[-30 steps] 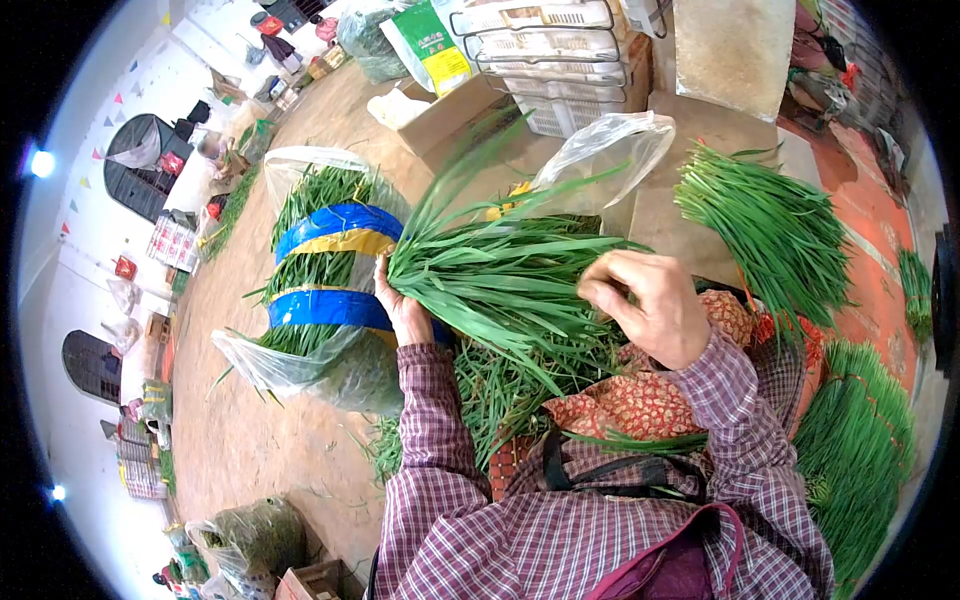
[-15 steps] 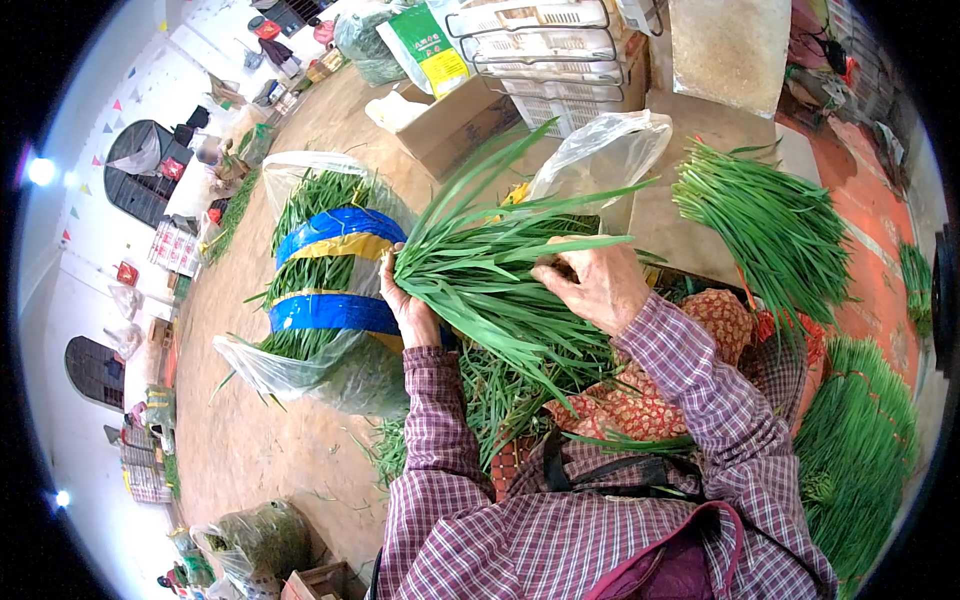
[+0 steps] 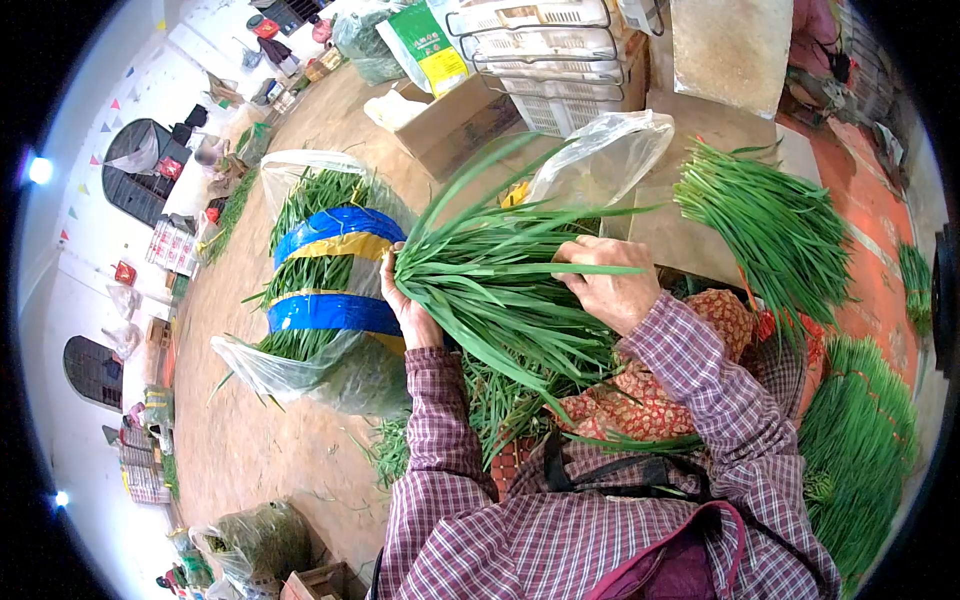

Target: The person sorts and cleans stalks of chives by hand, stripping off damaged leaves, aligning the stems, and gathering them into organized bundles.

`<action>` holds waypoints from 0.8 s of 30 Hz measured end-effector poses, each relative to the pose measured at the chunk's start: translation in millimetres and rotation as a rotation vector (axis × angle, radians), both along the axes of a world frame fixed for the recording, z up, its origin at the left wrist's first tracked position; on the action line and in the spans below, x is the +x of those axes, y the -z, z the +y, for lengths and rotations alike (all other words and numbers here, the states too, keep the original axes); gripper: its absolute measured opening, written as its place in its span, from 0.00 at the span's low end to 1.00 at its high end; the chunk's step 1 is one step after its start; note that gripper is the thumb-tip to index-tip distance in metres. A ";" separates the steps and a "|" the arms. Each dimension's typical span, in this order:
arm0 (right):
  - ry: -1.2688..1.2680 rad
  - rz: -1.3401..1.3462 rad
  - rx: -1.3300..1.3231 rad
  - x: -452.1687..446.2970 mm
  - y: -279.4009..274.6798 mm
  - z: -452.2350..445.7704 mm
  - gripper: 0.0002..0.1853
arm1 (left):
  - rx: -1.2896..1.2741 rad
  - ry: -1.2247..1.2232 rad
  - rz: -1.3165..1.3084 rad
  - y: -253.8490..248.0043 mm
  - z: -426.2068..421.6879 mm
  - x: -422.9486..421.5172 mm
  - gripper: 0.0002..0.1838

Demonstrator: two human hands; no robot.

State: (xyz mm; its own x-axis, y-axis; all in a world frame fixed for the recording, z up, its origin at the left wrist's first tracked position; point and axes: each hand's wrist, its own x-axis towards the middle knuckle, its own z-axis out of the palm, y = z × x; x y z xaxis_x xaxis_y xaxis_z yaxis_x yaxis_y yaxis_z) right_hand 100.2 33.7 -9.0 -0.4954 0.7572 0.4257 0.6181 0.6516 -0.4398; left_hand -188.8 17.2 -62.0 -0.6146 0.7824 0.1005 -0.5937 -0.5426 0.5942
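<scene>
A fanned bunch of long green leaves (image 3: 490, 265) spreads rightward from my left hand (image 3: 406, 305), which is closed round its gathered end. My right hand (image 3: 610, 282) is at the loose tips, its fingers pinched on one leaf that crosses above the others. Beneath the bunch lies a heap of loose leaves (image 3: 500, 400) beside a red patterned cloth (image 3: 640, 400) on my lap. Left of my left hand stands a bundle of greens in clear plastic, wrapped with blue and yellow bands (image 3: 335, 310).
A neat bundle of green stalks (image 3: 765, 230) lies at the right, with a larger pile (image 3: 860, 460) below it. Ahead are a cardboard box (image 3: 455, 125), stacked white crates (image 3: 560, 70) and a clear plastic bag (image 3: 610, 155). A person (image 3: 210, 155) sits far off at the left.
My right hand has moved left from beyond the tips onto the bunch and pinched a leaf. My left hand has kept its hold, shifting very slightly right.
</scene>
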 end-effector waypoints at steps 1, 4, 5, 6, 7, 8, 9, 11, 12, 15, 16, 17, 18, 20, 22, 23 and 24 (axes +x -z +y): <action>-0.007 -0.002 -0.012 -1.6 2.0 0.8 0.10 | 0.010 0.021 -0.029 -2.2 -0.9 1.4 0.06; -0.063 0.033 0.027 -5.9 6.6 1.3 0.10 | 0.023 0.053 -0.115 -2.3 0.0 1.0 0.06; -0.079 0.013 0.000 -7.3 5.4 0.8 0.11 | 0.014 0.070 -0.103 -3.4 0.6 -0.1 0.06; -0.079 0.013 0.001 -9.2 4.5 0.5 0.11 | 0.010 0.078 -0.097 -2.9 1.3 -1.0 0.05; -0.081 0.023 -0.020 -11.1 3.6 0.0 0.12 | 0.006 0.086 -0.091 -2.3 1.9 -1.9 0.05; -0.084 0.034 -0.041 -12.1 3.2 -0.2 0.12 | -0.011 0.043 -0.076 1.3 3.1 -3.0 0.05; -0.103 0.059 -0.032 -13.5 6.0 1.4 0.13 | -0.020 0.021 -0.069 1.4 3.2 -1.6 0.05; -0.121 0.087 -0.029 -14.1 8.4 2.1 0.13 | -0.010 0.004 -0.058 1.9 3.2 1.4 0.05; -0.140 0.114 -0.027 -14.6 8.0 1.9 0.14 | -0.001 0.007 -0.056 2.3 3.5 0.9 0.05; -0.082 0.080 -0.069 -11.9 1.3 -0.5 0.15 | -0.010 0.013 -0.070 7.3 6.9 -5.9 0.05; -0.081 0.079 -0.070 -11.7 2.5 0.1 0.15 | -0.016 0.015 -0.075 10.0 8.4 -9.4 0.05; -0.079 0.081 -0.091 -11.4 4.6 1.1 0.16 | 0.015 0.100 -0.140 12.3 9.7 -13.1 0.05; -0.078 0.084 -0.113 -11.4 6.4 1.9 0.16 | 0.047 0.184 -0.205 11.9 10.3 -14.6 0.05; -0.080 0.103 -0.105 -11.6 8.9 1.5 0.16 | 0.049 0.202 -0.230 11.3 11.8 -16.7 0.05; -0.084 0.121 -0.099 -11.9 11.5 1.4 0.16 | 0.052 0.217 -0.255 10.1 11.6 -15.6 0.05; -0.092 0.142 -0.088 -12.3 12.8 1.4 0.16 | 0.048 0.198 -0.263 10.2 10.9 -14.6 0.05; -0.098 0.165 -0.077 -12.5 13.6 1.4 0.16 | 0.043 0.180 -0.271 10.4 10.4 -14.0 0.05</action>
